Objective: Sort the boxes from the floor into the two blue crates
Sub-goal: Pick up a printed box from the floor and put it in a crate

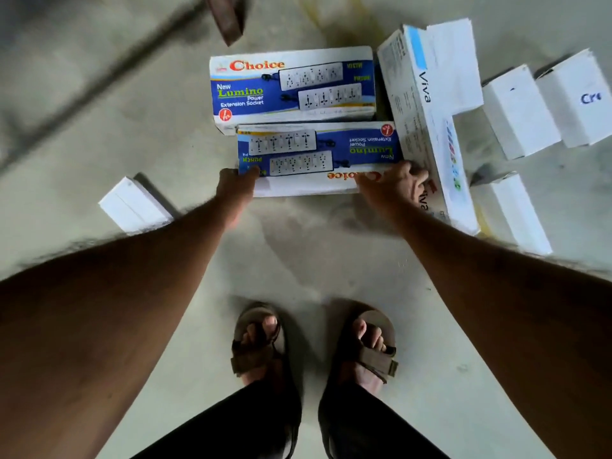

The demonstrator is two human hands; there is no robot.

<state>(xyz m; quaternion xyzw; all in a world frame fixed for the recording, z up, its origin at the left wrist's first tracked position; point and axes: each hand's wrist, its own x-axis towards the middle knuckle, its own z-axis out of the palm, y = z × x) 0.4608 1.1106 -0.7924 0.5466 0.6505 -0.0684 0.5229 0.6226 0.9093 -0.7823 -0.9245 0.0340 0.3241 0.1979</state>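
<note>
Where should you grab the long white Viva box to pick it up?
Probably by its two long sides near the middle, one hand on each, coming from above. The Viva box is long and lies tilted against the Choice boxes, so holding one end would likely let it swing. The right hand already sits by its near end.

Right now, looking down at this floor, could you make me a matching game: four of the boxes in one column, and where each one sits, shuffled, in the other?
Things:
1. Blue-and-white Choice box with upside-down print
2. Blue-and-white Choice box with upright print
3. Long white Viva box
4. Small plain white box alone

Places:
A. Far left on the floor, apart from the rest
B. Held at both ends by the left hand and right hand
C. Right of both Choice boxes
D. Just beyond the held box

Pairs: 1-B, 2-D, 3-C, 4-A
</note>
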